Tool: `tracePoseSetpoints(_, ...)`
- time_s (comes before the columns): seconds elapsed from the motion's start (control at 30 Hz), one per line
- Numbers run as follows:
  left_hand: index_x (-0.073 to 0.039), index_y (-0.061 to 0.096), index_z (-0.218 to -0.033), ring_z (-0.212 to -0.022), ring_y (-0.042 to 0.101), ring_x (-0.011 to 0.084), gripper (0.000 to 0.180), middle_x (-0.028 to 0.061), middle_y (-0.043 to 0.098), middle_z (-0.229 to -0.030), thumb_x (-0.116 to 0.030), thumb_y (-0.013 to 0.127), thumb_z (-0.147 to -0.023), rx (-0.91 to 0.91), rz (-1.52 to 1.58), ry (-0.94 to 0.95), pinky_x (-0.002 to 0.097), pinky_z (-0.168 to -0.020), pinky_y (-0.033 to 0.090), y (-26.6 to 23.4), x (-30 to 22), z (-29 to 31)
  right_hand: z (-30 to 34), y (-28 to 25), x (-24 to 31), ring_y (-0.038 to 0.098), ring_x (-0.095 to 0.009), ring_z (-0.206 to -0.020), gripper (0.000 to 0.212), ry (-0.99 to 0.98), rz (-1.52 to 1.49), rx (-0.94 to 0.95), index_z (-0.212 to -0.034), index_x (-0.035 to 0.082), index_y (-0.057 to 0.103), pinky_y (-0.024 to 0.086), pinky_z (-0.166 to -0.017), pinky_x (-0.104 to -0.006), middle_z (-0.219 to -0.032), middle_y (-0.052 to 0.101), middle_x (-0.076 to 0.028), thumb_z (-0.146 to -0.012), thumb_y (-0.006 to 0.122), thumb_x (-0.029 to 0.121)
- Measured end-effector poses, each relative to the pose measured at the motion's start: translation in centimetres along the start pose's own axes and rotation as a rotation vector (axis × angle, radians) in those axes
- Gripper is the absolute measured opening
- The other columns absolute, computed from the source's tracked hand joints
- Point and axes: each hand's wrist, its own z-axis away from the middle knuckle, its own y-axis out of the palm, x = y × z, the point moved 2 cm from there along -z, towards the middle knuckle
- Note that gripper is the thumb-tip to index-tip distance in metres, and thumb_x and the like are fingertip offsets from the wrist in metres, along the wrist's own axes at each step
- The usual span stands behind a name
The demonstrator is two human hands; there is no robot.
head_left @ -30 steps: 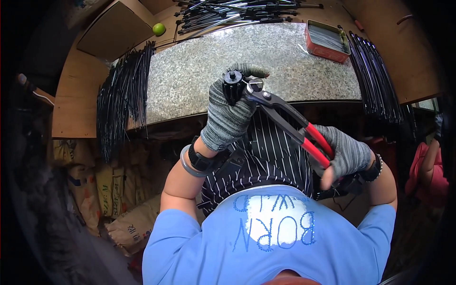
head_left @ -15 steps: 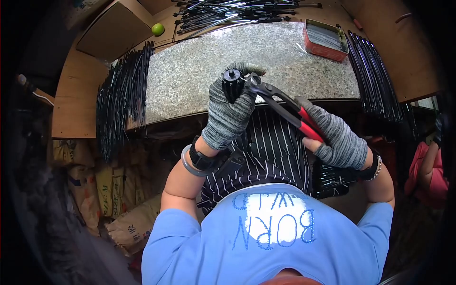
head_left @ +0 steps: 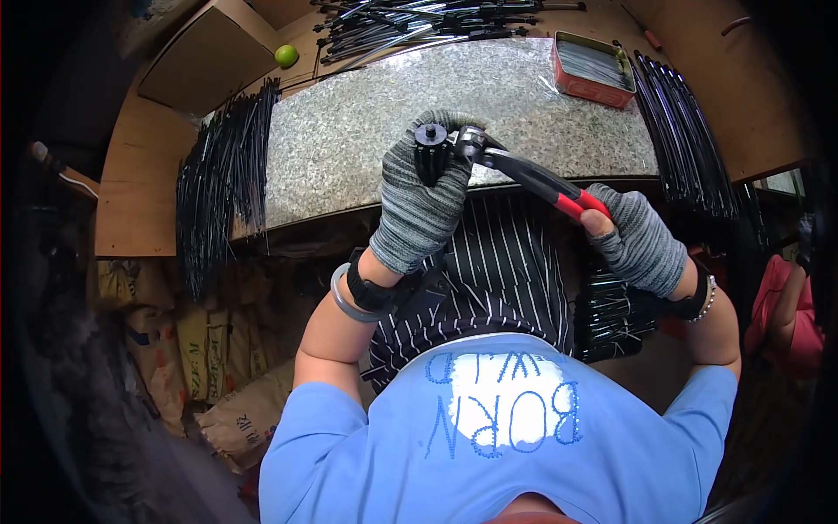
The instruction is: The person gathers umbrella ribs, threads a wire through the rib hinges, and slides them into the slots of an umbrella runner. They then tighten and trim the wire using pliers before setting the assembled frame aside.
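Pliers (head_left: 532, 179) with red handles, clenched in right grip (head_left: 642, 240); left grip (head_left: 419, 201) grasps black rod bundle (head_left: 430, 148) above near desk (head_left: 349, 140) edge.

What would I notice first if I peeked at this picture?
Two grey gloved hands in the middle: the left hand grips a small black part, and the right hand squeezes red-handled pliers onto it. Bundles of thin black rods lie beside the speckled stone table.

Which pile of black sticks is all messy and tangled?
The pile at the far edge, beyond the stone slab, is messy and crisscrossed. The left bundle and right bundle lie in neat, combed rows.
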Motion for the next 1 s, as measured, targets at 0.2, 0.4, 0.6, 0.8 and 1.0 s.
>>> tracePoseSetpoints(0.2, -0.004, 0.053, -0.107, -0.066, 0.055, 0.0082, 0.023, 0.0011, 0.058, -0.070, -0.007, 0.049, -0.085, 0.086, 0.055, -0.168, 0.0199, -0.059, 0.043, -0.8, -1.9, -0.9, 0.2, -0.4, -0.4, 0.058, -0.027, -0.067, 0.039, -0.097, 0.253, -0.338, -0.107, 0.002, 0.051, 0.046, -0.062, -0.0357, -0.075, 0.058, -0.016, -0.086, 0.050, 0.034)
tracePoseSetpoints(0.4, -0.007, 0.050, -0.110, -0.058, 0.049, 0.0058, 0.026, -0.0051, 0.052, -0.063, -0.020, 0.049, -0.088, 0.424, 1.112, -0.095, 0.0209, -0.053, 0.040, -4.1, -0.7, -2.6, -4.0, 0.7, -7.2, 0.054, -0.035, -0.093, 0.041, -0.157, 0.307, -0.616, -0.117, 0.004, 0.046, 0.044, -0.079, -0.0397, -0.101, 0.054, -0.023, -0.083, 0.054, 0.025)
tracePoseSetpoints(0.6, -0.008, 0.047, -0.111, -0.060, 0.053, 0.0116, 0.045, 0.0004, 0.055, -0.066, -0.044, 0.052, -0.084, -0.309, 1.269, -0.264, 0.0288, -0.061, 0.044, -1.0, -2.9, -3.7, -6.1, 1.3, -6.0, 0.039, -0.032, -0.117, 0.054, -0.352, 0.450, -0.788, -0.124, 0.001, 0.038, 0.032, -0.097, -0.0390, -0.126, 0.040, -0.020, -0.079, 0.060, 0.022)
tracePoseSetpoints(0.8, -0.007, 0.053, -0.100, -0.071, 0.057, 0.0139, 0.043, 0.0038, 0.058, -0.078, -0.046, 0.053, -0.082, 0.376, 1.081, -0.683, 0.0305, -0.069, 0.048, 3.3, 0.8, 0.5, -6.6, 1.0, 3.6, 0.045, -0.023, -0.114, 0.051, -0.792, -1.268, -0.643, -0.122, 0.001, 0.040, 0.041, -0.090, -0.0340, -0.123, 0.046, -0.016, -0.083, 0.058, 0.027)
tracePoseSetpoints(1.0, -0.004, 0.057, -0.096, -0.080, 0.056, 0.0113, 0.023, 0.0035, 0.059, -0.085, -0.016, 0.066, -0.078, 0.020, 0.361, -0.051, 0.0246, -0.073, 0.047, 0.5, -4.7, -3.0, -8.9, -0.7, 3.8, 0.056, -0.018, -0.095, 0.044, -0.517, -0.688, -0.433, -0.113, 0.001, 0.047, 0.047, -0.080, -0.0293, -0.103, 0.057, -0.010, -0.079, 0.064, 0.023)
